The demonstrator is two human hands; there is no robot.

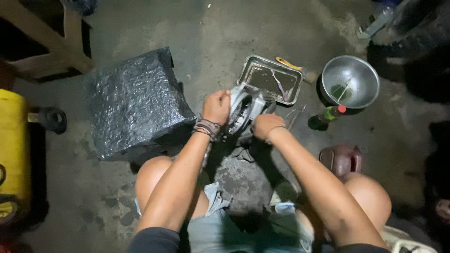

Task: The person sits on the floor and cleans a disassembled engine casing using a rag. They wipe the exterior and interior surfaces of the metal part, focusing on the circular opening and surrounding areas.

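I crouch over a grimy concrete floor. A grey metal engine cover (246, 108), round and hollow, is held upright between both hands. My left hand (216, 107), with cord bracelets at the wrist, grips the cover's left rim. My right hand (266, 125) holds its lower right side. Just behind the cover lies a rectangular metal tray (248, 69) with dark liquid and a brush in it.
A black plastic-wrapped block (136, 100) sits to the left. A steel bowl (350, 81) and a green bottle with a red cap (328, 115) lie at right, a dark red jug (341, 159) by my right knee. A yellow container (13, 150) stands far left, wooden furniture (51, 42) beyond it.
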